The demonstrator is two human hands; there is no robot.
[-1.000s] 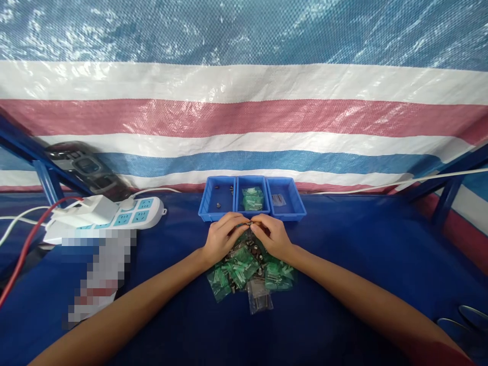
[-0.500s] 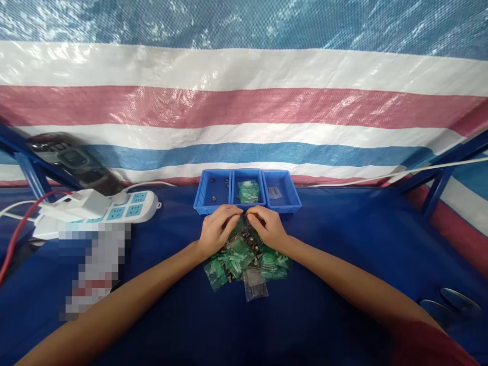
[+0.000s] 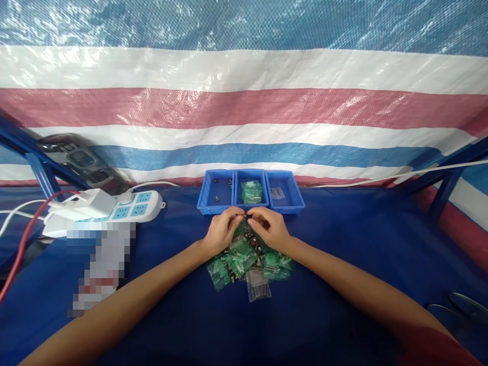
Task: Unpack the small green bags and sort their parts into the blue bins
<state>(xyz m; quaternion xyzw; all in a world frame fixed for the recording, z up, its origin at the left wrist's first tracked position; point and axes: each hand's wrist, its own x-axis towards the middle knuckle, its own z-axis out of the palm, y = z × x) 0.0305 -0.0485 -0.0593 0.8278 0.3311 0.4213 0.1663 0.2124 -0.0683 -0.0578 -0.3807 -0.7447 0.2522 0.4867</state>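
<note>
My left hand [image 3: 222, 231] and my right hand [image 3: 271, 230] meet over the near side of the blue bins, fingertips pinched close together. A tiny dark piece shows between them, too small to name. Beneath and in front of my hands lies a pile of green-tinted plastic bags [image 3: 241, 258] with pale slim pieces inside, mixed with loose small metal parts [image 3: 253, 241]. Another green bag [image 3: 277, 265] rests at the pile's right. A clear bag [image 3: 259, 288] with thin pieces in it lies at the near edge.
Behind my hands stand the left bin [image 3: 205, 197] with a few small metal parts, the middle bin [image 3: 249, 206] with green bags, and the right bin [image 3: 293, 195] with a clear bag. A power strip [image 3: 147, 216] lies left; glasses [image 3: 444, 311] lie right.
My view has shifted slightly, moving everything a little to the right. Both hands stay together above the pile, with fingertips slightly repositioned around the tiny piece.
</note>
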